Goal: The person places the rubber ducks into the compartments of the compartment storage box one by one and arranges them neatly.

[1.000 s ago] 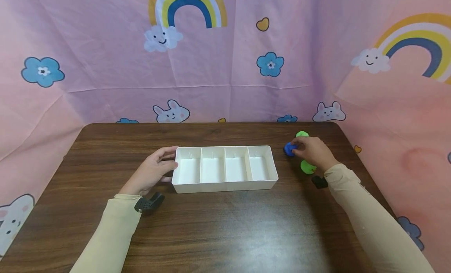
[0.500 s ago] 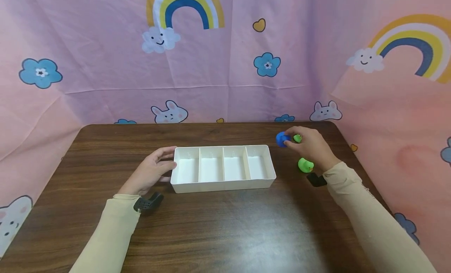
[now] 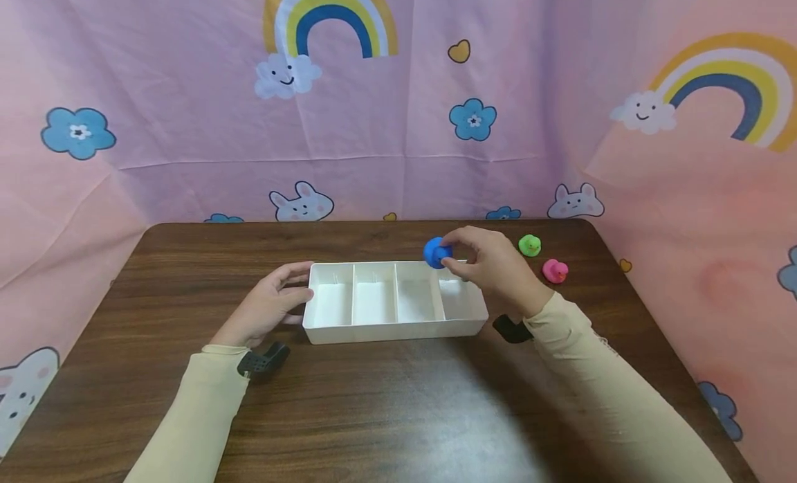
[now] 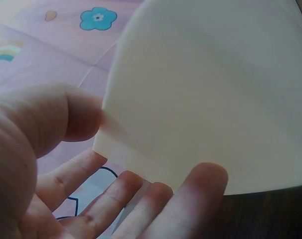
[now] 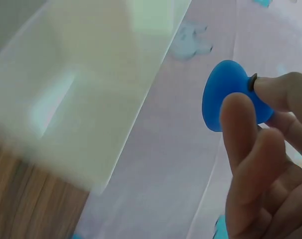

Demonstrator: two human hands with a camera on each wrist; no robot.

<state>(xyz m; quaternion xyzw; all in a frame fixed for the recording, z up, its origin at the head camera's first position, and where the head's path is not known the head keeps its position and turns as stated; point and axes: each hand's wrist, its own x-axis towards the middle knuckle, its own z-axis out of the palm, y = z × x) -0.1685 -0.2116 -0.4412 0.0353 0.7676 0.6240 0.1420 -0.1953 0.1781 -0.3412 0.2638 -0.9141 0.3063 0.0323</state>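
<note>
My left hand [image 3: 268, 299] rests at the left end of a white box [image 3: 389, 332] with a row of open compartments, fingertips against its end wall. In the left wrist view, the fingers [image 4: 208, 181] reach along the box's pale wall [image 4: 216, 99]. My right hand [image 3: 498, 265] pinches a small blue toy duck [image 3: 434, 252] between thumb and fingers, above the box's far rim toward its right side. The right wrist view shows the duck's rounded blue surface [image 5: 223, 84], partly covered by fingers.
A green toy duck [image 3: 530, 245] and a pink toy duck [image 3: 555, 270] sit on the brown wooden table [image 3: 349, 414], right of the box. A patterned pink and purple cloth [image 3: 361, 123] hangs behind and beside the table.
My right hand has lifted the blue duck and carried it left to over the box. The pink duck has come into view; a second green duck is now hidden. The left hand stays put.
</note>
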